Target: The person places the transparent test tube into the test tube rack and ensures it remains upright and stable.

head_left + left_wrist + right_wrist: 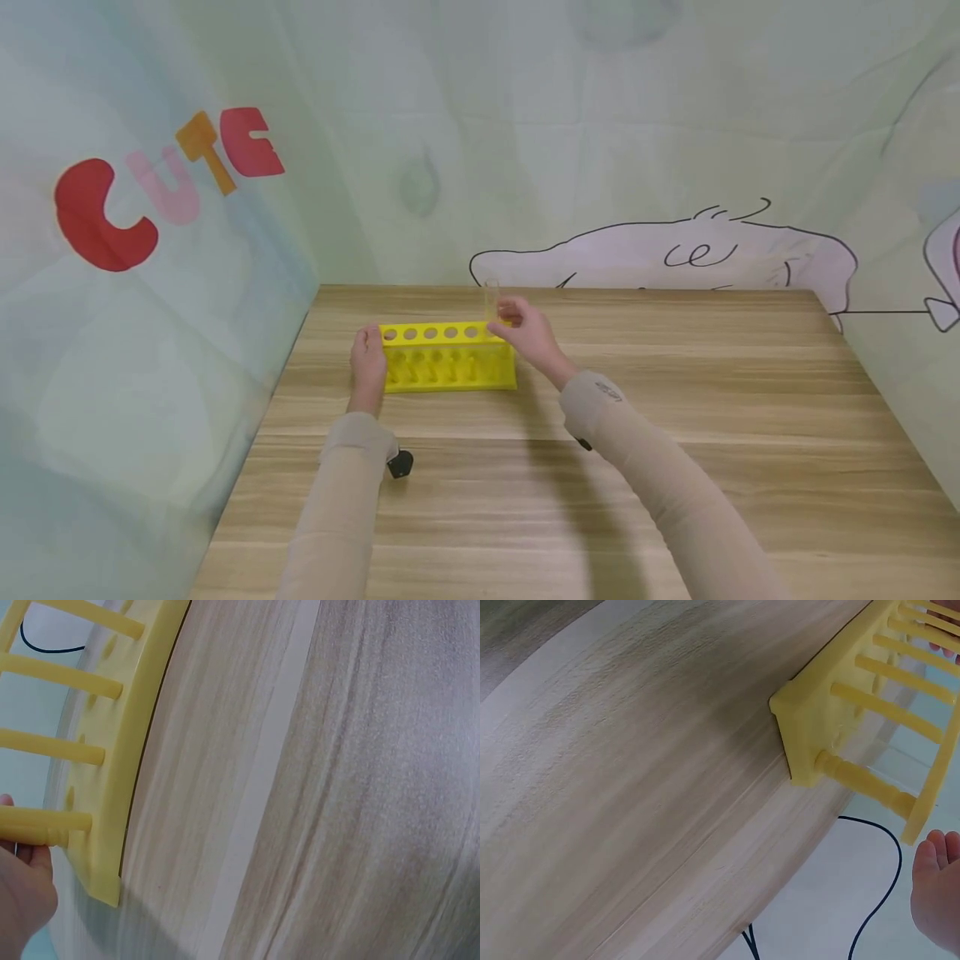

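A yellow plastic test tube rack (450,386) stands upright on the wooden table, with a row of round holes along its top bar. My left hand (368,367) grips the left end of the rack; in the left wrist view, its fingers curl round the end post (45,829). Over the right end of the top bar, my right hand (536,335) pinches a clear test tube (491,300) between thumb and fingers. The tube stands upright, its upper part rising above the rack. In the right wrist view, only part of the right hand (937,900) shows beside the top bar, and the tube is hidden.
The wooden table (675,467) reaches back to a pale printed curtain (525,167) with cartoon outlines. Another curtain wall with coloured letters (105,217) borders the left edge. A small black device (401,463) sits at the left sleeve's cuff.
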